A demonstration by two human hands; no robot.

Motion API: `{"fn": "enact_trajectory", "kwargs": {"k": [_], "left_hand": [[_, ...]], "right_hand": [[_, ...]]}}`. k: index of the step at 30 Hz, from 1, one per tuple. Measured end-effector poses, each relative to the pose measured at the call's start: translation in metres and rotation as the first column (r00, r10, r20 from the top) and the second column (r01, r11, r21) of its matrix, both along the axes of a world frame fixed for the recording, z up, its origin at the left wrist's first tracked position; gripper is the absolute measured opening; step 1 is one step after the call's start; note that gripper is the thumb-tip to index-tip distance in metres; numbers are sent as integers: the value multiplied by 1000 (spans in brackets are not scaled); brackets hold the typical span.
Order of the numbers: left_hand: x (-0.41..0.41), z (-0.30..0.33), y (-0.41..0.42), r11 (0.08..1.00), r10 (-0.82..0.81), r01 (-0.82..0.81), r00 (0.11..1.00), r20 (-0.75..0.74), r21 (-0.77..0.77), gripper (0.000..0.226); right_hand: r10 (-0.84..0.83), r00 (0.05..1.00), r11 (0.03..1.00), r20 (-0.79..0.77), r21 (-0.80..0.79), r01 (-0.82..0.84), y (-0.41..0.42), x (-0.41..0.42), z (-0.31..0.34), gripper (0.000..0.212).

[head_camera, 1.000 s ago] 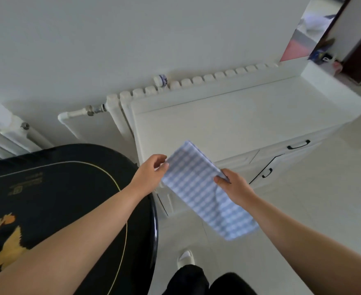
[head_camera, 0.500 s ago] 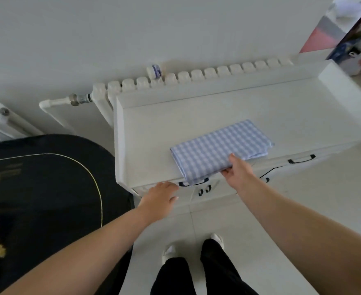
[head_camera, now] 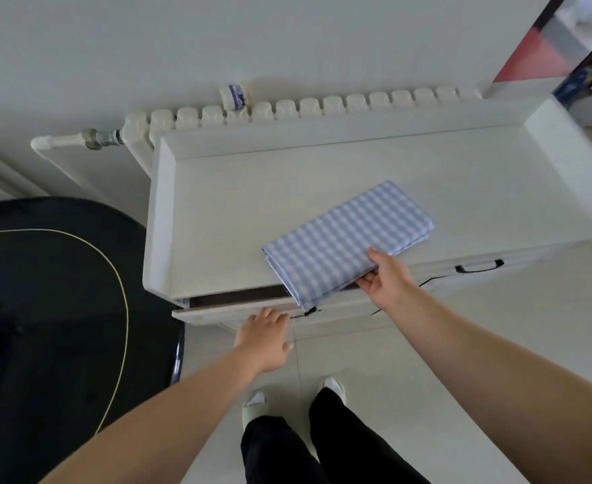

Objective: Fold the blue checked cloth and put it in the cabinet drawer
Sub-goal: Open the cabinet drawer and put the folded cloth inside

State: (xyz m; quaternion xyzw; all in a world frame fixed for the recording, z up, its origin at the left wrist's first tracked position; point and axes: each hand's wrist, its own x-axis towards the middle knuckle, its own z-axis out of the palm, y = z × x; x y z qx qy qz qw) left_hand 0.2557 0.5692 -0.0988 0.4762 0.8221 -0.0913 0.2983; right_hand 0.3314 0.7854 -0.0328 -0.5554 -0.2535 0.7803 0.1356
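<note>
At the cabinet (head_camera: 322, 176) | my left hand (head_camera: 265, 338) hooks the drawer (head_camera: 238, 307) handle, fingers hidden | right hand (head_camera: 387, 277) pinches folded blue checked cloth (head_camera: 347, 235) | pull drawer wider first.

A white radiator (head_camera: 287, 110) runs along the wall. On top of the radiator sits a small white jar with a blue label (head_camera: 233, 96). A pipe with a metal valve (head_camera: 95, 138) sticks out of the radiator's left end. Below and left of the radiator stands a black table with a gold line (head_camera: 60, 309).
</note>
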Motion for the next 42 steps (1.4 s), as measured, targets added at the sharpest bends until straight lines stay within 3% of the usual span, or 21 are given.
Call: {"fn": "enact_trajectory", "kwargs": {"k": [6, 9, 12, 15, 18, 20, 24, 29, 35, 39, 42], "left_hand": [[34, -4, -39, 987, -156, 157, 987, 30, -26, 71], [24, -1, -54, 912, -280, 284, 958, -57, 295, 56], [-3, 6, -73, 872, -81, 169, 976, -204, 459, 65], [-31, 13, -94, 960, 45, 31, 963, -265, 277, 57], [-47, 21, -113, 983, 165, -154, 979, -119, 100, 22], [-51, 24, -121, 986, 157, -153, 986, -61, 58, 11], [-46, 20, -132, 998, -9, 9, 1000, -6, 70, 17], [-46, 21, -132, 993, -88, 93, 994, -61, 77, 29], [-44, 21, -142, 984, 69, -82, 993, 91, 155, 33], [-43, 20, -148, 970, 123, -122, 992, 10, 210, 31], [-41, 21, -151, 959, 173, -162, 985, -27, 233, 31]], "right_hand": [[-12, 1000, 1000, -16, -3, 12, -5, 7, 3, 23], [-26, 1000, 1000, -12, 5, 26, -13, 10, 5, 22], [-66, 998, 998, -18, -2, 66, -25, 16, 6, 26], [-127, 991, 992, -30, -23, 126, -44, 20, 12, 17], [-180, 982, 983, -61, -35, 178, -66, 24, 20, 20], [-220, 973, 975, -72, -34, 218, -84, 28, 23, 26], [-247, 968, 969, -52, 0, 247, -120, 41, 30, 26], [-214, 976, 977, 31, -12, 215, -167, 62, 27, 29], [-160, 985, 985, 70, -56, 164, -178, 35, 19, 28], [-134, 991, 986, 21, -96, 136, -163, 2, 1, 32], [-2, 999, 994, 38, -112, 7, -157, -6, -8, 39]]}}
